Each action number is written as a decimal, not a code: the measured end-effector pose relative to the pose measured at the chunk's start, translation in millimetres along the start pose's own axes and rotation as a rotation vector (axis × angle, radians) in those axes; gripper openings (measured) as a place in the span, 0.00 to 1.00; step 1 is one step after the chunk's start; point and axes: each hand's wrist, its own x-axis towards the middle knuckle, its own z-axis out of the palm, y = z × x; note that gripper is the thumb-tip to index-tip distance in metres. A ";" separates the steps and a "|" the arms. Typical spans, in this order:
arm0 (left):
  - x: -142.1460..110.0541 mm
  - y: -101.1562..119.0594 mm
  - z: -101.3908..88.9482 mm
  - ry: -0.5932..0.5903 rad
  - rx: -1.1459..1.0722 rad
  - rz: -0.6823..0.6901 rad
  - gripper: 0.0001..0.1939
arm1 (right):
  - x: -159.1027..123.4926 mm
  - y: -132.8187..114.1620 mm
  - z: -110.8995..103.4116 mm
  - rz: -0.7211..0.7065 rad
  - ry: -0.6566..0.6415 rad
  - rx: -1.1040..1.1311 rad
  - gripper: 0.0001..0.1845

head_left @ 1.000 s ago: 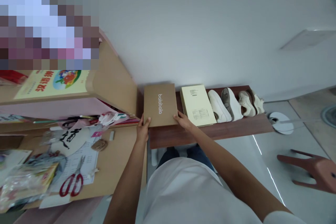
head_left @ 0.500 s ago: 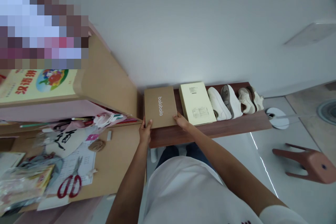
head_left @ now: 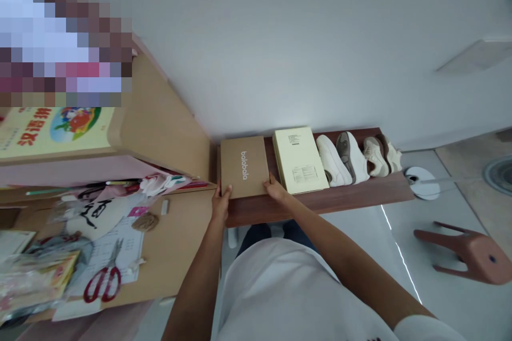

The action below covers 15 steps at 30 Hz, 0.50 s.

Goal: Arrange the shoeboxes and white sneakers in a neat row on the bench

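A brown shoebox (head_left: 243,170) marked "balabala" lies on the left end of a dark wooden shelf (head_left: 304,206). My left hand (head_left: 220,203) grips its near left corner, thumb on the lid. At the near right corner my right hand (head_left: 276,189) holds the box's side; some of its fingers are hidden in the gap. Just right of that hand lies a pale yellow shoebox (head_left: 301,162). Beyond it stand white slip-on shoes (head_left: 334,162), a grey-and-white shoe (head_left: 352,157) among them, and cream sneakers (head_left: 375,157).
On the left, a desk (head_left: 172,245) carries red-handled scissors (head_left: 104,279), papers, a roll of twine (head_left: 145,221) and plastic bags. A tan desk panel (head_left: 172,122) rises beside the box. A brown stool (head_left: 472,256) and a white round disc (head_left: 423,183) are on the right.
Both hands stay on the brown shoebox, which keeps its place on the shelf. The whole view has shifted slightly.
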 end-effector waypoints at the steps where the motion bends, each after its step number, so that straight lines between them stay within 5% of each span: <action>1: 1.5 2.7 -1.0 0.021 0.015 -0.008 0.38 | -3.0 -1.9 -2.4 0.015 0.018 -0.036 0.39; 8: -3.6 42.0 10.9 0.153 0.184 0.156 0.43 | -25.1 -19.1 -53.1 -0.039 0.108 -0.057 0.42; 15: -42.0 77.0 102.5 -0.044 0.326 0.355 0.41 | -26.9 -32.4 -129.5 -0.069 0.197 -0.021 0.43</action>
